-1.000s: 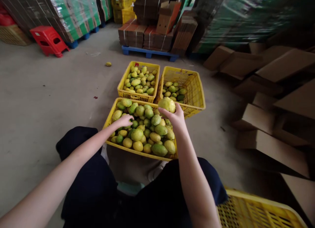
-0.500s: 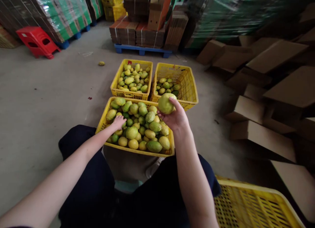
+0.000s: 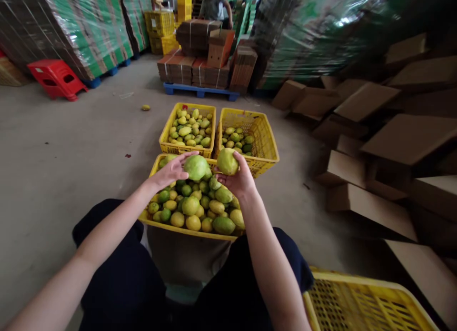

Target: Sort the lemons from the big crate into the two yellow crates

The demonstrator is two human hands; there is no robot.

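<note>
My left hand (image 3: 173, 171) is closed around a pale green lemon (image 3: 195, 167), its fingers over the top and far side. Beside it, my right hand (image 3: 240, 179) grips a yellow-green lemon (image 3: 227, 161) between thumb and fingers. Both fruits are held close together, slightly apart, above the near yellow crate (image 3: 185, 231). That crate is heaped with green and yellow lemons (image 3: 190, 205) of mixed sizes. Part of the heap is hidden behind my hands.
Behind stand a yellow crate of lemons (image 3: 162, 144) and a part-filled one (image 3: 273, 152). Another yellow crate (image 3: 357, 279) is at lower right. Cardboard boxes (image 3: 378, 209) pile up at right. A red stool (image 3: 57, 78), a stray lemon (image 3: 145, 107), a loaded blue pallet (image 3: 200, 91) and a person (image 3: 214, 7) are farther off.
My left hand has risen from the crate and moved right, now with a green lemon in it. My right hand keeps its lemon, now nearer the left. The view has tilted up, showing a person.
</note>
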